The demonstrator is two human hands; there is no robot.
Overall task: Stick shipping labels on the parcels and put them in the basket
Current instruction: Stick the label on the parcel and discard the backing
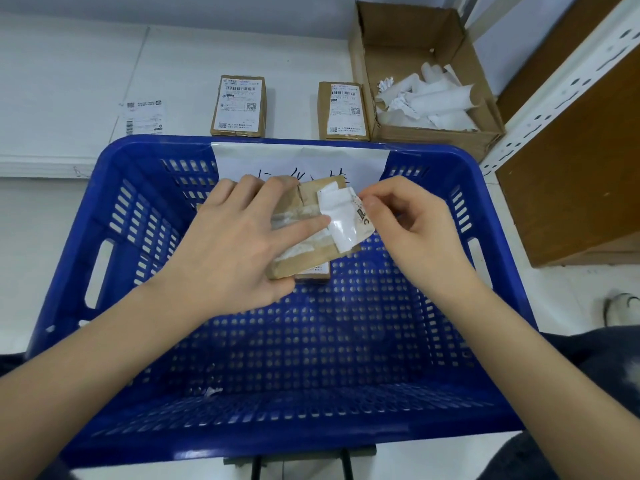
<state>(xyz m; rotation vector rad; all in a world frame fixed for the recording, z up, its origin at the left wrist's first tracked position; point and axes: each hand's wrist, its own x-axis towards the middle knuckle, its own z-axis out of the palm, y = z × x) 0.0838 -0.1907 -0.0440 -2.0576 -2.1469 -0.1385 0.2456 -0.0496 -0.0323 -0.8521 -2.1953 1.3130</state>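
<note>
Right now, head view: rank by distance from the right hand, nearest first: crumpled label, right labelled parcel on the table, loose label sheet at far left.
1. Crumpled label: pinched by the right hand, over the held parcel.
2. Right labelled parcel: on the table beyond the basket, beside the cardboard box.
3. Loose label sheet: far left on the table.

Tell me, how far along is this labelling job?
Two labelled parcels lie on the white surface, not yet in the blue basket. Another parcel seems to lie in the basket, mostly hidden. In hand: the left hand holds a brown parcel over the basket while the right hand pinches a crumpled white label at its edge. A loose label waits further left.
</note>
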